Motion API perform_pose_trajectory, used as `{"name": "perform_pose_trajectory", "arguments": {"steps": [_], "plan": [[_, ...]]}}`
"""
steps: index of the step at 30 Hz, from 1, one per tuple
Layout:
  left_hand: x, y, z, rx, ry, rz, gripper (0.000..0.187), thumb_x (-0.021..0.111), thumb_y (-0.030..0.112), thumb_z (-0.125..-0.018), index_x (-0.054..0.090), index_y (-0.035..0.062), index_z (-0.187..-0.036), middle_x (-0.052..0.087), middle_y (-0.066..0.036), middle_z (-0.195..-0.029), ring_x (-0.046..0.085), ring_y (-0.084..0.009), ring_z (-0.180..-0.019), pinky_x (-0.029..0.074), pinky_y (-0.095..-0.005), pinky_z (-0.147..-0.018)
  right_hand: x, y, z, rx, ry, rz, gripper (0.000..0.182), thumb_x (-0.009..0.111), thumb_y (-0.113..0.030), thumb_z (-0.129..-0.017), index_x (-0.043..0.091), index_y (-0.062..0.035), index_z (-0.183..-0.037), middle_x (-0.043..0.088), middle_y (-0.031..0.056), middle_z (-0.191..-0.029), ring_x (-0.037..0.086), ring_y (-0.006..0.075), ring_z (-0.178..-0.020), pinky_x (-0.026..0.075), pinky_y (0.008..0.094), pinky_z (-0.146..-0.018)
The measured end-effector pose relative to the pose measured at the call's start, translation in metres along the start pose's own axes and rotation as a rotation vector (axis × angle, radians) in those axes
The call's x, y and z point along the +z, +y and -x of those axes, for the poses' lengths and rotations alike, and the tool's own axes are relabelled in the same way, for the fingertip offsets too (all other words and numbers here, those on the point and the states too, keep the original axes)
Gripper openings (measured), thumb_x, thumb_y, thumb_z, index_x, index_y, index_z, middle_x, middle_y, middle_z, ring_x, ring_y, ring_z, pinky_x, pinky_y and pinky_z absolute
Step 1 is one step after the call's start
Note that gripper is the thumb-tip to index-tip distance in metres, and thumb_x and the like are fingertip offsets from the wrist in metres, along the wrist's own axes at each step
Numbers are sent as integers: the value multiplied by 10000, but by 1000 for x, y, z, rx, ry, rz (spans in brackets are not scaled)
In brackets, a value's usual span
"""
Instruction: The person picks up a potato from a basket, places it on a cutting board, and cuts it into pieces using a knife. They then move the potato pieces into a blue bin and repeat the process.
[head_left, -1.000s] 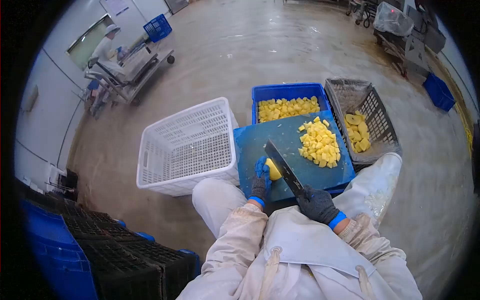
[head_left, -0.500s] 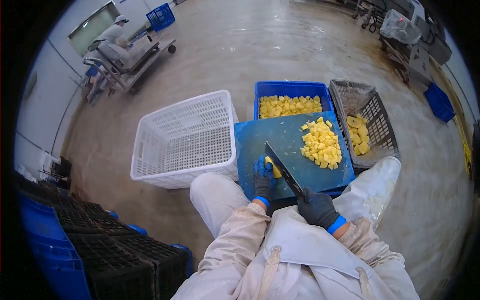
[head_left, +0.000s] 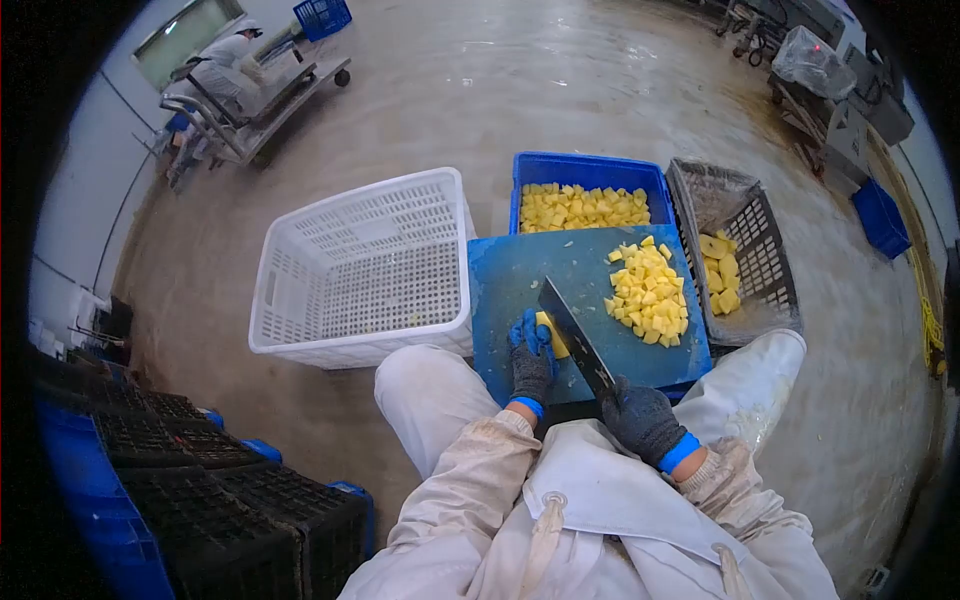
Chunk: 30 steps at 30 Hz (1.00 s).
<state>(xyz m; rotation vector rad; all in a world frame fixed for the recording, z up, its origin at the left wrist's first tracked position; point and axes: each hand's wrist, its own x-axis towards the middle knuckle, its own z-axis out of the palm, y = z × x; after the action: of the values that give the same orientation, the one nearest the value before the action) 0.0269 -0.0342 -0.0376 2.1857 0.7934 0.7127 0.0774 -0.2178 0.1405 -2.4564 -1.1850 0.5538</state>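
Observation:
On a blue cutting board (head_left: 520, 265) lies a yellow piece (head_left: 552, 335), probably potato, with my left hand (head_left: 532, 360) in a blue and grey glove pressed against its left side. My right hand (head_left: 642, 420), in a dark grey glove, is wrapped round the handle of a knife (head_left: 575, 338). The wide blade slants up and left, along the right side of the piece. A heap of yellow cubes (head_left: 648, 295) sits on the right of the board. Behind it, a blue bin (head_left: 590, 162) holds many more cubes.
A white perforated crate (head_left: 360, 265) stands left of the board. At the right, a grey crate (head_left: 745, 230) holds larger yellow pieces (head_left: 719, 270). Black crates (head_left: 230, 500) are at lower left. A person (head_left: 232, 65) is by a metal cart (head_left: 285, 105) at upper left.
The view has shifted slightly. The knife blade has moved a little to the right relative to the board. Both hands keep their holds, and the distant person leans further forward.

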Motion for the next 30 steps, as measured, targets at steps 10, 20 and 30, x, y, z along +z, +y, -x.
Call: {"name": "perform_pose_trajectory", "arguments": {"steps": [10,20,30], "plan": [[-21,38,-6,-152,-50,38,469,328,312,-973,359,-1,-1321,397,-255,-1269,377,-400,-1183,291,-450,-1024,-2,-6,-30,36,-130,43,325,509,-223,-797,576,38,-979,610,221,-680,616,374,-661,484,476,-641],[-18,44,-2,-197,-42,3,454,367,277,-950,375,1,-1310,418,-250,-1265,372,-402,-1192,290,-457,-1010,40,-1,-82,-177,-156,161,332,510,-262,-807,585,8,-984,639,196,-800,628,367,-728,498,451,-689],[-81,82,6,-122,-15,48,409,440,206,-917,408,-23,-1253,534,-211,-1133,533,-309,-1034,412,-386,-899,64,-23,-57,-81,45,-50,291,492,-277,-829,602,-17,-902,618,192,-658,612,361,-574,487,452,-546]]}}
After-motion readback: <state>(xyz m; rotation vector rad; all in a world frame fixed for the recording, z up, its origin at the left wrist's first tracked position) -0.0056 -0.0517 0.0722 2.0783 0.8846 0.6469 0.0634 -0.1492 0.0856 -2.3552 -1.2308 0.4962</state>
